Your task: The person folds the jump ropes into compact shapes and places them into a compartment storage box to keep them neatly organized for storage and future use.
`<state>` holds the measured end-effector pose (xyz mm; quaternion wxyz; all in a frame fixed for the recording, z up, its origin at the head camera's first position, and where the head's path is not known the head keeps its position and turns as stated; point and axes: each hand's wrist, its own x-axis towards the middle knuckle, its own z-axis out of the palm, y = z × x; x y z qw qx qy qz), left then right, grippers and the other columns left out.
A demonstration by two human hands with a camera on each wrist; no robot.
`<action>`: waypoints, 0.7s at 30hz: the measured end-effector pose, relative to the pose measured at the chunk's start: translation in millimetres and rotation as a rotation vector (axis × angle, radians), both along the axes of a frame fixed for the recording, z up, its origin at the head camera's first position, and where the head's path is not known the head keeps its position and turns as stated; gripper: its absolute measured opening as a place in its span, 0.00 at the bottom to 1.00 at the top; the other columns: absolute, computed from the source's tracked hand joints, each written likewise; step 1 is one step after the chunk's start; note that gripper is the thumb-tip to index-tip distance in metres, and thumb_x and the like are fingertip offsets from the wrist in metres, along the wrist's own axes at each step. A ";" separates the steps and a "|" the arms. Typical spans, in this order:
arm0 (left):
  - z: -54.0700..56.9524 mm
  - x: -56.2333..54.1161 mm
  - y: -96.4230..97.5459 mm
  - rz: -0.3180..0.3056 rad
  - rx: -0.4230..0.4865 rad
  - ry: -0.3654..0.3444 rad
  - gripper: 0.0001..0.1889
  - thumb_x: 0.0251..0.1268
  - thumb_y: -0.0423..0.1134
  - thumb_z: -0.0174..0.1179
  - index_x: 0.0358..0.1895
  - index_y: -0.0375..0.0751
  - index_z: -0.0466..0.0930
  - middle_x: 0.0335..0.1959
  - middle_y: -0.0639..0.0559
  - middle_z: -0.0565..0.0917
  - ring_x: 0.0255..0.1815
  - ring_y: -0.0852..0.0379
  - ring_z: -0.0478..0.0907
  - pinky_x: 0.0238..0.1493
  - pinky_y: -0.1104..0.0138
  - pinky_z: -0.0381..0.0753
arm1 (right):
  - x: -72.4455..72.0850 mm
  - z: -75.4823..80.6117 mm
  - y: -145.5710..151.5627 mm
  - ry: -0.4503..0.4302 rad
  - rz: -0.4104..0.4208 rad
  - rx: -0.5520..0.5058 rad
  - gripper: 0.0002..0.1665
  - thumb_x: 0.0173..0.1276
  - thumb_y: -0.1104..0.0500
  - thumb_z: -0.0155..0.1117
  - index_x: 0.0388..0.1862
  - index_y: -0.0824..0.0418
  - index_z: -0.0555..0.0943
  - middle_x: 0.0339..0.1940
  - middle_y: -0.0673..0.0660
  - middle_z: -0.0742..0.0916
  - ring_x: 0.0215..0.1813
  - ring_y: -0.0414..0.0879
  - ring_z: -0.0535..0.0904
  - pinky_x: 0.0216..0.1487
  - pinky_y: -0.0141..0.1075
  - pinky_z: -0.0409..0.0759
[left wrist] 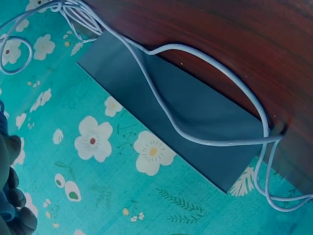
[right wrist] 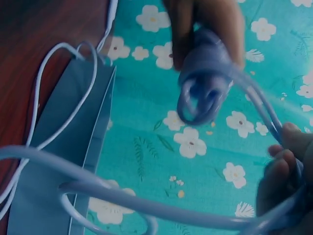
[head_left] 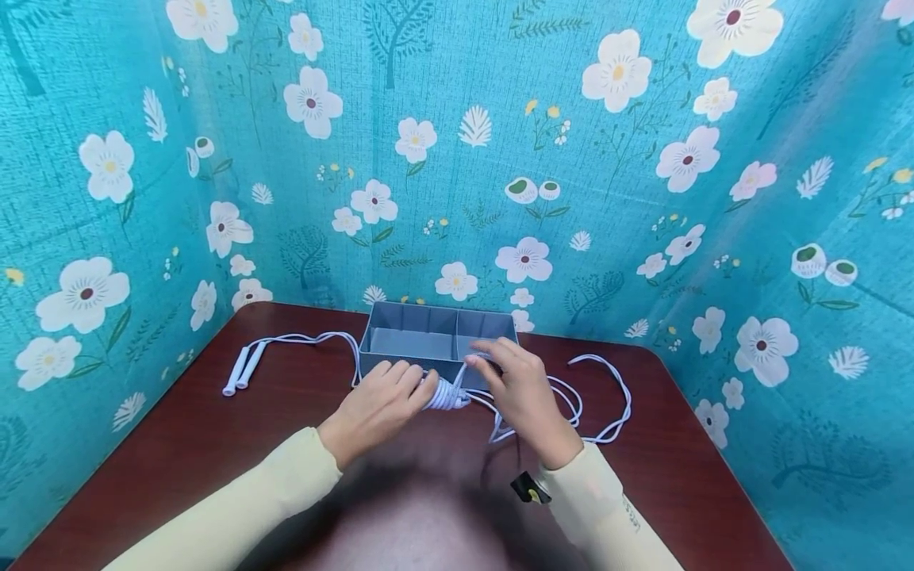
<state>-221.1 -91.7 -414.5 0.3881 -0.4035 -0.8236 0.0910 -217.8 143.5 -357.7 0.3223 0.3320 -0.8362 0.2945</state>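
Observation:
My left hand [head_left: 378, 406] grips a wound bundle [head_left: 448, 395] of pale lavender jump rope, with its coils showing past the fingers. To the right, my right hand [head_left: 524, 392] pinches a length of the cord between thumb and fingers. In the right wrist view, two strands run from the bundle [right wrist: 208, 73] to the right fingertips [right wrist: 291, 134], and folded loops stick out of the bundle's end. The rope's two white handles [head_left: 244, 369] lie side by side on the left of the table. Only part of the left hand [left wrist: 17, 196] shows in its wrist view.
A grey box [head_left: 412, 342] with a divider stands at the back of the dark red table [head_left: 300, 388], just beyond the hands. Loose cord [head_left: 623, 385] curves over the table at right. A floral turquoise curtain [head_left: 443, 159] surrounds the table. A black item [head_left: 530, 487] is at the right sleeve.

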 end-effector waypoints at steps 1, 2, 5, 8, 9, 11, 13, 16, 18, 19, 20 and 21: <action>0.1 1.0 0.7 -0.011 -0.002 0.005 0.20 0.59 0.36 0.66 0.54 0.39 0.73 0.37 0.47 0.75 0.32 0.51 0.70 0.28 0.63 0.68 | -1.8 -0.4 0.8 0.022 0.003 -0.005 0.09 0.65 0.60 0.68 0.43 0.58 0.86 0.32 0.48 0.83 0.31 0.36 0.76 0.30 0.31 0.76; 0.1 2.1 1.3 -0.021 -0.006 0.009 0.19 0.61 0.36 0.64 0.54 0.39 0.73 0.37 0.46 0.75 0.33 0.51 0.71 0.28 0.63 0.68 | -3.5 -1.0 1.5 0.037 0.010 -0.014 0.09 0.64 0.60 0.68 0.43 0.58 0.86 0.31 0.47 0.83 0.30 0.36 0.74 0.28 0.31 0.74; 0.1 4.7 3.3 -0.041 0.000 0.041 0.12 0.69 0.34 0.52 0.53 0.37 0.73 0.37 0.46 0.75 0.33 0.50 0.72 0.28 0.63 0.69 | -7.9 -3.8 2.4 0.046 0.018 -0.042 0.06 0.64 0.60 0.68 0.40 0.57 0.86 0.29 0.46 0.82 0.29 0.36 0.73 0.28 0.30 0.73; 1.0 7.2 4.5 -0.055 0.017 0.062 0.13 0.75 0.33 0.39 0.52 0.36 0.72 0.36 0.45 0.74 0.33 0.49 0.72 0.29 0.62 0.70 | -10.4 -7.3 2.2 0.026 0.001 -0.052 0.05 0.65 0.58 0.67 0.39 0.57 0.86 0.28 0.45 0.81 0.28 0.36 0.72 0.28 0.31 0.72; 1.8 8.1 4.7 -0.060 0.025 0.069 0.14 0.75 0.33 0.36 0.52 0.36 0.72 0.36 0.45 0.74 0.33 0.49 0.72 0.29 0.62 0.70 | -10.8 -8.1 2.0 0.015 -0.004 -0.055 0.05 0.66 0.58 0.66 0.39 0.57 0.86 0.28 0.45 0.81 0.28 0.36 0.72 0.27 0.31 0.72; 4.4 10.8 4.6 -0.059 0.031 0.078 0.16 0.76 0.34 0.33 0.51 0.36 0.72 0.37 0.45 0.74 0.34 0.49 0.72 0.29 0.62 0.70 | -11.4 -9.5 1.6 0.003 -0.011 -0.055 0.06 0.66 0.57 0.66 0.38 0.57 0.86 0.28 0.45 0.81 0.28 0.36 0.71 0.27 0.31 0.72; 7.7 13.2 4.3 -0.061 0.041 0.091 0.15 0.76 0.34 0.34 0.51 0.36 0.72 0.37 0.45 0.74 0.34 0.49 0.72 0.29 0.62 0.70 | -11.4 -10.3 1.3 -0.006 -0.014 -0.055 0.06 0.66 0.57 0.66 0.38 0.57 0.86 0.28 0.46 0.81 0.28 0.37 0.72 0.28 0.32 0.73; 13.5 16.0 3.1 -0.069 0.073 0.112 0.14 0.75 0.34 0.37 0.51 0.36 0.72 0.37 0.45 0.75 0.32 0.50 0.72 0.27 0.63 0.70 | -12.2 -11.7 0.9 -0.022 -0.016 -0.049 0.06 0.67 0.56 0.65 0.38 0.57 0.86 0.29 0.47 0.82 0.30 0.37 0.74 0.30 0.33 0.75; 17.0 16.6 2.3 -0.083 0.100 0.129 0.13 0.74 0.34 0.38 0.50 0.36 0.72 0.35 0.45 0.74 0.30 0.50 0.71 0.26 0.63 0.69 | -13.1 -13.4 0.1 -0.054 -0.019 -0.040 0.07 0.69 0.55 0.63 0.37 0.57 0.86 0.30 0.47 0.83 0.32 0.37 0.76 0.33 0.34 0.77; 18.4 16.3 2.2 -0.092 0.114 0.138 0.13 0.74 0.34 0.39 0.50 0.35 0.72 0.35 0.45 0.74 0.30 0.50 0.71 0.25 0.63 0.68 | -13.6 -14.8 -0.5 -0.077 -0.019 -0.037 0.08 0.69 0.55 0.63 0.37 0.57 0.86 0.31 0.46 0.83 0.33 0.37 0.76 0.34 0.35 0.78; 19.2 16.0 2.1 -0.102 0.127 0.144 0.12 0.73 0.33 0.39 0.50 0.35 0.72 0.34 0.45 0.74 0.29 0.50 0.70 0.25 0.63 0.68 | -14.2 -16.4 -1.6 -0.100 -0.017 -0.033 0.09 0.71 0.54 0.61 0.36 0.56 0.85 0.30 0.46 0.83 0.33 0.38 0.76 0.35 0.35 0.78; 19.7 15.4 2.3 -0.111 0.137 0.153 0.12 0.73 0.33 0.40 0.50 0.35 0.72 0.34 0.45 0.74 0.29 0.50 0.70 0.24 0.63 0.67 | -14.6 -18.5 -2.9 -0.123 -0.018 -0.026 0.10 0.72 0.53 0.60 0.35 0.56 0.85 0.29 0.45 0.82 0.33 0.38 0.76 0.35 0.36 0.78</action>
